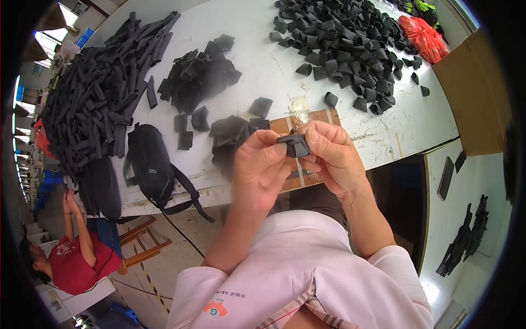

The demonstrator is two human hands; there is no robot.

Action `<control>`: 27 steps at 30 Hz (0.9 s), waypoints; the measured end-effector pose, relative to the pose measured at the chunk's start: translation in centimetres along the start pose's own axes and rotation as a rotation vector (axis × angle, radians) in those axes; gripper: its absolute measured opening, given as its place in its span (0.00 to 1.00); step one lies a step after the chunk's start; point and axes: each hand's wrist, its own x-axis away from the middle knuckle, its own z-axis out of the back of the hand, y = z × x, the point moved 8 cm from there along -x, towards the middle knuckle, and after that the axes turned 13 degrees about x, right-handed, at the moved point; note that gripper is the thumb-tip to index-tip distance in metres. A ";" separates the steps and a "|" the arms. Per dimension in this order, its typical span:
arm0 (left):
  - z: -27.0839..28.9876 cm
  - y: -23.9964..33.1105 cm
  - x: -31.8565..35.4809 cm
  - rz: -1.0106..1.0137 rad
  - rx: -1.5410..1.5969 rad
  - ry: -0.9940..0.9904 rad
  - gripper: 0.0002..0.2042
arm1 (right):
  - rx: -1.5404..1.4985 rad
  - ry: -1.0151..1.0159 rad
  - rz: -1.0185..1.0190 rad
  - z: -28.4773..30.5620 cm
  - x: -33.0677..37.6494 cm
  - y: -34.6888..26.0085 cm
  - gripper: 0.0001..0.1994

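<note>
The fingers (323,143) of both hands cover most of the black piece (294,146), so its shape is not clear. The hands hide the middle of the wooden board (315,118). The strip pile (93,104) is cut off by the dark rim at the left.

Both your forearms come up from the bottom edge, bare below short pink sleeves, and meet in the middle. Your left hand (262,167) has its palm turned toward you, thumb laid along the top with the tip pressed on the left end of the small dark piece (294,145) you're pinching. Your right hand (329,153) sits just right of the grip, back of the hand facing outward, fingers curled over the top and thumb tucked under it. Both wrists are bent inward, so the hands nearly touch around the pinch, held up off the surface.
</note>
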 end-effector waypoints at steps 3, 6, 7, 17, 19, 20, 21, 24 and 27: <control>-1.9 -0.5 -0.3 0.221 0.331 -0.140 0.06 | 0.109 -0.053 0.030 -0.5 -0.5 -1.4 0.13; -3.1 -1.0 -0.6 0.390 0.611 -0.062 0.08 | 0.194 -0.114 0.047 -0.9 -1.8 -2.8 0.13; -1.8 -0.9 -0.7 0.384 0.606 -0.061 0.08 | 0.190 -0.120 0.048 -0.5 -2.1 -1.8 0.13; -2.8 3.3 -0.3 -0.654 -0.863 -0.054 0.13 | 0.708 0.168 0.151 2.5 -1.2 -0.5 0.15; -4.1 3.5 -0.6 -0.661 -1.052 -0.221 0.11 | 0.877 0.332 0.564 2.1 0.8 -3.7 0.13; -5.2 2.6 -0.4 -0.663 -1.236 -0.393 0.09 | 0.877 0.333 0.563 1.7 1.0 -3.9 0.13; -5.2 2.4 -0.2 -0.662 -1.236 -0.392 0.09 | 0.959 0.305 0.646 0.5 1.5 -4.4 0.14; -2.9 3.0 -0.6 -0.506 -0.777 -0.286 0.05 | 1.135 0.307 0.766 -1.4 2.0 -4.9 0.17; -1.9 3.1 -0.9 -0.379 -0.310 -0.193 0.05 | 1.227 0.368 0.846 -2.3 2.2 -5.4 0.16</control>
